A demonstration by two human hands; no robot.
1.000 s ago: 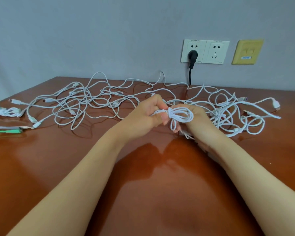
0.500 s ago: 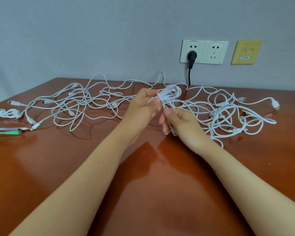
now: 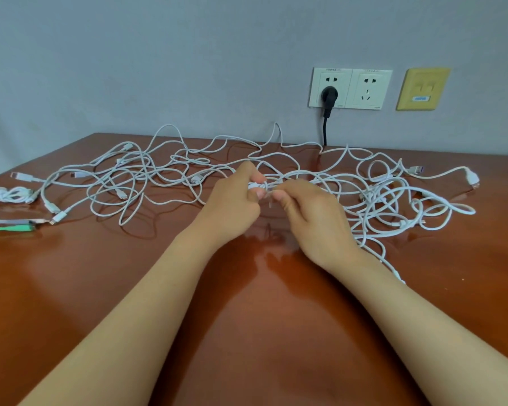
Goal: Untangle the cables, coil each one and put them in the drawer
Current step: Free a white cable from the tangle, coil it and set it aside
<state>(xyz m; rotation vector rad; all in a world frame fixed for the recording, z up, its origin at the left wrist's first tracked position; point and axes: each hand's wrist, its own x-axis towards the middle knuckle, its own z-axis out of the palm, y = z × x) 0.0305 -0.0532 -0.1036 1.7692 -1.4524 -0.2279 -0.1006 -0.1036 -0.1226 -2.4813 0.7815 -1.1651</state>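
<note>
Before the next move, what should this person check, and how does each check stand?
1. Left hand and right hand both grip the white bundle: ok.
2. Bundle free of the other cables: cannot tell, strands cross behind the hands.
3. Remaining tangle sorted: not ok, it sprawls across the table.
4. Drawer ready: cannot tell, none in view.
5. One bunched cable set aside at far left: ok.

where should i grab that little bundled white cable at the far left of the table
Pinch the bundle across its middle, where the loops lie bunched together, coming down from above since it lies flat on the table. Grabbing a loose end would likely spill the loops. The left hand is nearer, though it and the right hand both pinch a white cable.
</note>
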